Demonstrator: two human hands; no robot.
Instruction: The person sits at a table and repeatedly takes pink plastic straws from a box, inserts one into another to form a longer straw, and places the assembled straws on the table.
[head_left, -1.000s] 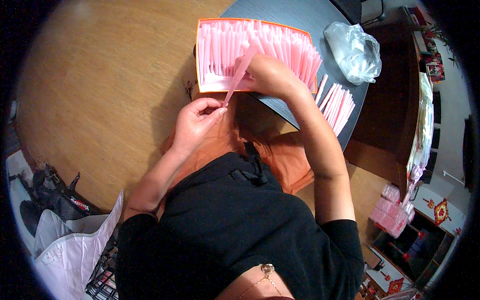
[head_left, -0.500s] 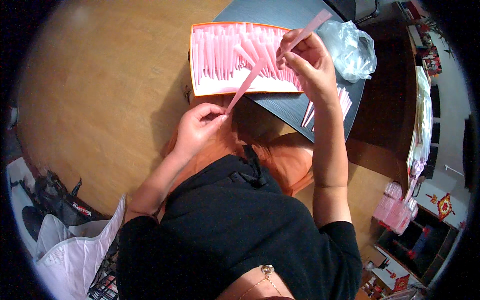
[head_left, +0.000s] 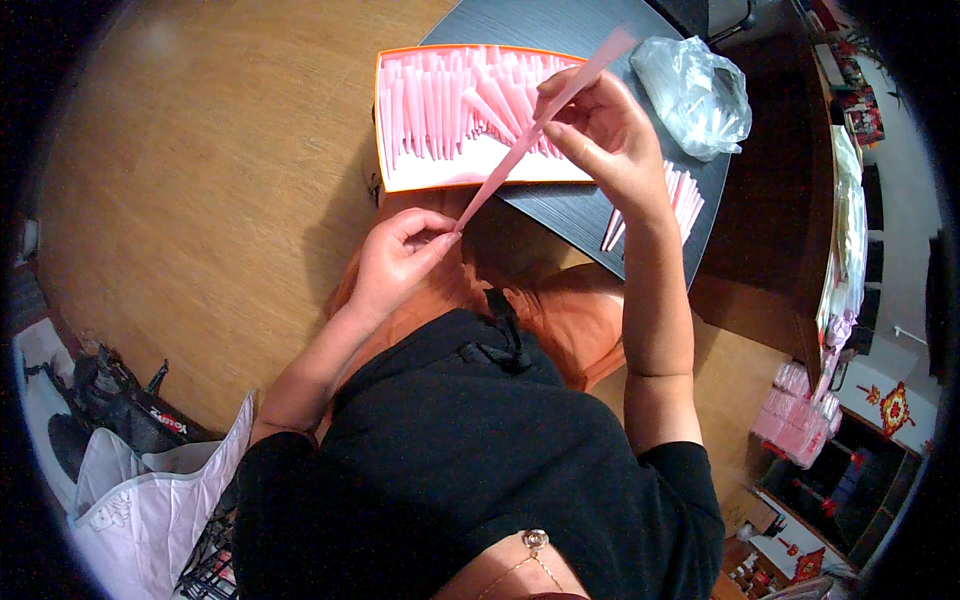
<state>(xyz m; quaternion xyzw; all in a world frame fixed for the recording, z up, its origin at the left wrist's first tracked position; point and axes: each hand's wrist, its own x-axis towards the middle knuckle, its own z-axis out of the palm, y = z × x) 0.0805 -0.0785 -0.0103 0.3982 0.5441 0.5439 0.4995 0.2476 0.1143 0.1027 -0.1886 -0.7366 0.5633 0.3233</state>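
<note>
My left hand [head_left: 402, 256] pinches the narrow lower end of a slim, tapered pink strip [head_left: 495, 176]. Higher up, my right hand [head_left: 612, 140] has thumb and fingers closed on another pink strip [head_left: 606, 50], whose wide end sticks up past the fingers. The two run in one slanting line and meet or overlap at my right fingertips; I cannot tell whether one sits inside the other. Behind them, an orange-rimmed box [head_left: 440, 184] with a white inside holds several rows of similar pink strips [head_left: 430, 110].
The box rests partly on a dark table [head_left: 560, 215]. A bundle of pale pink sticks [head_left: 684, 205] lies by my right forearm. Beyond is a clear plastic bag [head_left: 690, 95] with white pieces in it. A brown cabinet [head_left: 765, 220] stands at right, pink packs [head_left: 795, 425] below it.
My right hand has shifted slightly left, bringing its strip down into line with the strip in my left hand. The gap between the two strips has closed.
</note>
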